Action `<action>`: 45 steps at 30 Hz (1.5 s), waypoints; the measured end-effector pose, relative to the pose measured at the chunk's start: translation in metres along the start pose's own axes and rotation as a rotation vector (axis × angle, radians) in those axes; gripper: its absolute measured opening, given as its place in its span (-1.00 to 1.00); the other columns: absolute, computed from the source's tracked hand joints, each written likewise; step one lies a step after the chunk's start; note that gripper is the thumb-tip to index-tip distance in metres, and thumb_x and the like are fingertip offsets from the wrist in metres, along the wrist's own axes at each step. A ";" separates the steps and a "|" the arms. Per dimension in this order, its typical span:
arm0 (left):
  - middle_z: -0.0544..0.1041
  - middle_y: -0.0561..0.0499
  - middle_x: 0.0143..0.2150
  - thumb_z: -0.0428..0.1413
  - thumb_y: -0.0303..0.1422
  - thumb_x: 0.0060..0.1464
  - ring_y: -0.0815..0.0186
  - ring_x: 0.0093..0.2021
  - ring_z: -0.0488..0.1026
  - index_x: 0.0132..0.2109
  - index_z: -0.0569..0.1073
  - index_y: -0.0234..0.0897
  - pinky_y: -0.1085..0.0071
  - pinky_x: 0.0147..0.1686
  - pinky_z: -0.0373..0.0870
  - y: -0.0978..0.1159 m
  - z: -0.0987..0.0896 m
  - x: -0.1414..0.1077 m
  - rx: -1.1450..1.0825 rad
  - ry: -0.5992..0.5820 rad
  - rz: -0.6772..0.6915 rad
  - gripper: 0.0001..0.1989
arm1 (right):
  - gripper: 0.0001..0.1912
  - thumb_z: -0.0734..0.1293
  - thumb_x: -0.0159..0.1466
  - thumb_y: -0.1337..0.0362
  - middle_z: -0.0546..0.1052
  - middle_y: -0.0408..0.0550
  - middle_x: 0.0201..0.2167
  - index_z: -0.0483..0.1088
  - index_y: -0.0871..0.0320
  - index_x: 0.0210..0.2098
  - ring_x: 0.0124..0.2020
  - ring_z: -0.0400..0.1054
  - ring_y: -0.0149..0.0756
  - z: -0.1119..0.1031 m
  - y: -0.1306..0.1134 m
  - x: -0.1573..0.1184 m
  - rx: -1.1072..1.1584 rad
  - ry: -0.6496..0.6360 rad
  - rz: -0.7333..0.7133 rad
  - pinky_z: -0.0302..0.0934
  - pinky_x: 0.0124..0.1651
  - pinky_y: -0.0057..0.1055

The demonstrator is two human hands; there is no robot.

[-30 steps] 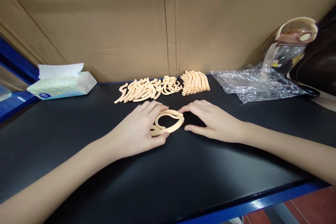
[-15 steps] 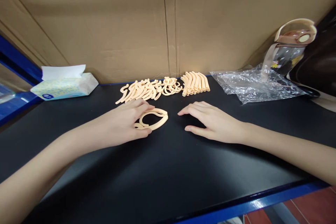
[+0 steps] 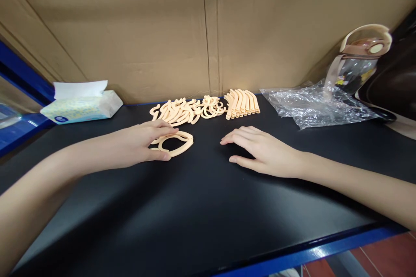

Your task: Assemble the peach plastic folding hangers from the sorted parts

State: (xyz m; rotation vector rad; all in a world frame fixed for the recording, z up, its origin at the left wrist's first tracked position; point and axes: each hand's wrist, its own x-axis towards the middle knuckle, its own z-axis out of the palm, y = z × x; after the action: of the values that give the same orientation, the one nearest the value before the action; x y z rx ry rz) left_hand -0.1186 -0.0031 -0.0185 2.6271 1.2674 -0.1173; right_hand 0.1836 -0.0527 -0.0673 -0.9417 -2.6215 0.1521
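My left hand has thumb and fingers around the near end of a beige plastic folding hanger, which lies flat on the black tabletop. Its curved arms are folded into a pointed oval with a dark opening in the middle; the left end is partly hidden by the hand. To the right, my right hand rests on the table with its thumb and fingers apart and nothing between them. Behind the hands lie beige hooked pieces, a small heap of curved pieces and a row of bent tube pieces.
At the back left sits a tissue pack with one tissue sticking out. Crinkled clear plastic bags lie at the back right, beside a drink bottle with a strap. A cardboard wall closes off the rear of the table.
My left hand has moved left and slightly back, carrying the folding hanger along the tabletop, away from my right hand. The right hand has stayed in place.
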 end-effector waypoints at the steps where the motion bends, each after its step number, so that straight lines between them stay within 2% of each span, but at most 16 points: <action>1: 0.31 -0.01 0.22 0.04 -0.03 0.07 0.00 0.22 0.20 0.16 0.35 0.01 0.05 0.15 0.18 -0.001 0.000 0.000 0.005 0.000 -0.008 -0.49 | -0.70 0.18 0.34 0.18 0.43 0.02 -0.05 0.26 0.15 0.02 -0.04 0.29 -0.18 0.000 0.000 0.000 -0.001 -0.003 -0.001 0.17 0.04 -0.17; 9: 0.24 0.00 0.27 0.02 -0.03 0.10 0.03 0.26 0.15 0.18 0.30 0.02 0.07 0.18 0.15 -0.008 0.003 -0.003 0.041 0.003 -0.021 -0.50 | -0.72 0.18 0.34 0.20 0.43 0.01 -0.03 0.27 0.15 0.01 -0.03 0.29 -0.19 -0.001 0.000 0.001 -0.012 -0.014 -0.015 0.17 0.05 -0.18; 12: 0.19 -0.06 0.29 0.04 -0.05 0.08 -0.01 0.28 0.09 0.19 0.29 -0.07 0.05 0.20 0.12 -0.010 0.007 -0.005 0.092 0.016 -0.054 -0.45 | -0.72 0.17 0.35 0.20 0.42 0.00 -0.02 0.28 0.16 0.00 -0.03 0.29 -0.20 -0.001 0.000 0.000 -0.021 -0.018 -0.020 0.16 0.06 -0.19; 16: 0.08 -0.04 0.35 0.03 -0.09 0.09 0.01 0.32 0.01 0.28 0.14 -0.09 0.05 0.24 0.04 -0.007 0.011 -0.007 0.138 0.057 -0.031 -0.37 | -0.72 0.16 0.36 0.20 0.41 0.00 0.00 0.28 0.17 0.00 -0.02 0.28 -0.21 0.000 0.000 0.000 -0.037 -0.025 -0.024 0.15 0.06 -0.21; 20: 0.13 -0.04 0.32 -0.05 -0.04 0.14 0.05 0.31 0.01 0.30 0.09 -0.12 0.08 0.23 0.05 0.005 0.010 -0.004 0.149 0.161 0.005 -0.37 | -0.71 0.16 0.35 0.20 0.41 -0.02 0.00 0.30 0.18 0.00 -0.02 0.27 -0.23 0.000 0.000 0.000 -0.052 -0.035 -0.023 0.15 0.07 -0.23; 25: 0.29 -0.09 0.20 -0.16 -0.12 0.23 0.05 0.23 0.12 0.18 0.27 -0.24 0.08 0.18 0.12 0.018 0.015 0.007 0.140 0.322 -0.012 -0.52 | -0.72 0.16 0.36 0.20 0.40 -0.02 0.01 0.30 0.18 -0.01 -0.02 0.27 -0.23 -0.001 0.000 0.001 -0.058 -0.029 -0.026 0.15 0.07 -0.24; 29: 0.28 -0.17 0.20 -0.13 -0.15 0.24 0.07 0.23 0.14 0.15 0.29 -0.32 0.07 0.19 0.12 0.035 0.027 0.013 0.216 0.443 0.060 -0.54 | -0.71 0.15 0.36 0.19 0.40 -0.03 0.01 0.30 0.17 0.00 -0.01 0.26 -0.24 0.000 0.000 0.001 -0.056 -0.028 -0.026 0.14 0.08 -0.25; 34: 0.26 -0.18 0.24 -0.10 -0.16 0.25 0.08 0.25 0.14 0.19 0.26 -0.33 0.09 0.18 0.17 0.069 0.043 0.009 0.193 0.400 0.210 -0.53 | -0.70 0.16 0.36 0.19 0.40 -0.02 0.00 0.30 0.18 0.01 -0.02 0.26 -0.25 0.000 0.001 0.001 -0.057 -0.019 -0.027 0.14 0.07 -0.26; 37: 0.28 -0.15 0.23 -0.08 -0.19 0.25 0.12 0.23 0.19 0.24 0.20 -0.30 0.15 0.16 0.22 0.081 0.050 0.005 0.132 0.328 0.297 -0.52 | -0.73 0.17 0.35 0.19 0.41 0.00 -0.02 0.33 0.19 -0.05 -0.04 0.27 -0.24 0.000 0.001 0.001 -0.059 -0.014 -0.023 0.15 0.05 -0.25; 40: 0.28 -0.11 0.22 -0.08 -0.22 0.25 0.19 0.17 0.26 0.27 0.14 -0.26 0.22 0.13 0.27 0.082 0.053 0.006 0.054 0.262 0.319 -0.51 | -0.77 0.18 0.34 0.21 0.42 0.00 -0.04 0.35 0.19 -0.11 -0.06 0.28 -0.24 -0.002 0.001 0.002 -0.056 -0.009 -0.010 0.16 0.03 -0.25; 45: 0.33 -0.10 0.17 -0.09 -0.25 0.26 0.21 0.12 0.30 0.24 0.18 -0.25 0.24 0.10 0.28 0.077 0.052 0.009 0.002 0.263 0.327 -0.56 | -0.79 0.19 0.34 0.22 0.43 -0.03 -0.05 0.35 0.16 -0.12 -0.07 0.30 -0.26 -0.003 -0.001 0.005 -0.025 -0.019 0.012 0.18 0.01 -0.26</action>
State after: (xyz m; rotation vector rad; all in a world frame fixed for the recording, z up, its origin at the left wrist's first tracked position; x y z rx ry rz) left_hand -0.0515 -0.0545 -0.0577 2.8797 0.8826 0.2889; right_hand 0.1802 -0.0507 -0.0632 -0.9693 -2.6413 0.1323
